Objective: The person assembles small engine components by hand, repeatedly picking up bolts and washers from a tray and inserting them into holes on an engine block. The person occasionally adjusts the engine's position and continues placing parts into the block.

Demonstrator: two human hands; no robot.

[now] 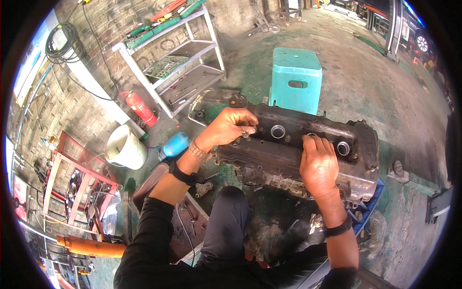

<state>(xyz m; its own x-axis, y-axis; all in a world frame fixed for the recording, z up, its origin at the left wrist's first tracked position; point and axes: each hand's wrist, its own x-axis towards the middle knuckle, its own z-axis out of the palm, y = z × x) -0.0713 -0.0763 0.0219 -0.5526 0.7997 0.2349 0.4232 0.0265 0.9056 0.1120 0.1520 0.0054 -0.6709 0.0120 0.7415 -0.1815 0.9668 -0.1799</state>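
Note:
In front of me stands an engine's cylinder head with a dark, oily valve cover [274,156] on top. Round plug holes with pale rims open along the cover, among them one left of centre [277,131] and one at the right [343,148]. At the cover's left part, my left hand [232,126] has thumb and fingers drawn together around something small, too small to name. My right hand [318,164] rests on the cover with fingers curled and pressed together over the middle plug hole. Its fingertips and whatever they hold are hidden.
Behind the engine is a turquoise stool [296,79]. A tool cart [166,89], a red fire extinguisher [141,108], a white bucket [126,148] and a blue bottle [174,144] stand left. A blue crate [370,207] sits under the engine's right end.

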